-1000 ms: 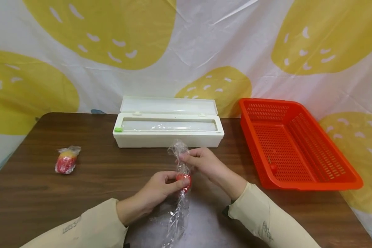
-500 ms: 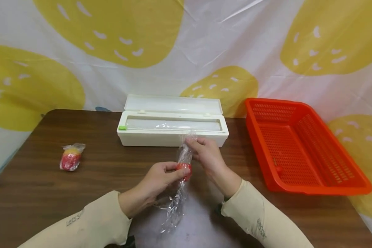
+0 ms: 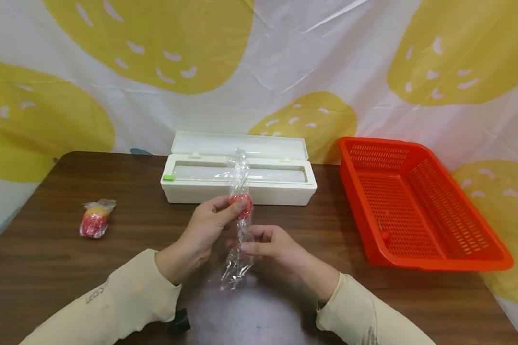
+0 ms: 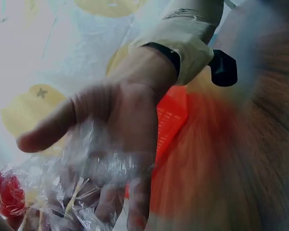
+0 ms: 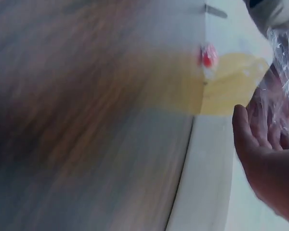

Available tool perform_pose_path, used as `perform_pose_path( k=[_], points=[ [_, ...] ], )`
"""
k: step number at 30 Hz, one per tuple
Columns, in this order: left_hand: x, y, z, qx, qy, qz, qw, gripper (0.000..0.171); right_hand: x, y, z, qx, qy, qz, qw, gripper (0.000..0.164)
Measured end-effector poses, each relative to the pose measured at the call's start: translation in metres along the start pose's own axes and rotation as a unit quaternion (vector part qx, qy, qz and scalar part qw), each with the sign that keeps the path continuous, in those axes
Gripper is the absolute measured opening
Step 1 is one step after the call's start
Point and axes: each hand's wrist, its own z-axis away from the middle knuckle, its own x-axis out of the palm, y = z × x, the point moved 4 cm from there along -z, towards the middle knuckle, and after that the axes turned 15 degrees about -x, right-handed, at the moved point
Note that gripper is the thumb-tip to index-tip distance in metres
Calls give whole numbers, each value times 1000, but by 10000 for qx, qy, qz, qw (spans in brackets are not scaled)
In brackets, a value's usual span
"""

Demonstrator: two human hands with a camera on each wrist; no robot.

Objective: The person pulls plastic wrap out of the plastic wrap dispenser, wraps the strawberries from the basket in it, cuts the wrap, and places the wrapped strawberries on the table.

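A small red fruit [image 3: 247, 211] is pinched between the thumb and fingers of the left hand [image 3: 203, 224], above the middle of the table [image 3: 39, 268] and near the long white box [image 3: 198, 194], apparently so that it is steadied inside the clear film [image 3: 238, 270] wrapped around it. One loose end of the film is pointed to the far side, across the box, and the other is hung towards the near side by the right hand [image 3: 278, 247], whose thumb is spread from its fingers, with film seen before the palm; how firmly that end is touched cannot be told. The lid [image 3: 278, 146] is tipped back at the far side, likely so that the roll [image 3: 280, 174] can be reached. A wrapped fruit [image 3: 96, 223] is laid well apart at the left, and a red basket [image 3: 449, 265] is set at the right
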Motion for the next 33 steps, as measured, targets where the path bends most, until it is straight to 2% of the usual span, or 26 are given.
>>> perform_pose_path(
  k=[2,5,7,11,13,15,19,21,24,27,29,31,33],
  points=[
    [1,0,0,-30,-112,67,9999,42,5,3,0,82,-11,329,9994,63],
    [2,1,2,-36,-132,99,9999,40,9,10,0,257,294,723,9966,37],
    [1,4,4,-4,22,63,10000,39,10,16,-1,349,571,903,9937,32],
    [-2,12,9,62,254,70,9996,36,8,24,-2,322,1230,770,9889,31],
    [-1,14,9,74,245,154,9996,36,9,25,-3,241,1423,756,9866,32],
    [0,14,9,13,158,264,9995,36,11,24,-2,223,1472,753,9860,32],
    [1,9,6,-75,77,234,9997,36,16,22,0,236,1256,886,9878,33],
    [-1,8,4,-79,85,101,9999,37,12,19,2,176,1062,842,9906,47],
    [-3,8,1,-45,84,-39,9999,39,0,7,3,-225,895,697,9933,73],
    [-3,3,-1,43,28,-311,9995,39,-15,-10,-1,-561,1143,215,9916,84],
    [0,-3,-2,103,-116,-546,9984,34,-24,-22,-8,-559,1482,-91,9873,74],
    [5,-9,-2,138,-302,-798,9963,29,-32,-33,-16,-371,1800,-276,9826,60],
    [10,-14,-1,132,-475,-970,9941,27,-39,-42,-23,-195,1952,-117,9805,43]
  ],
)
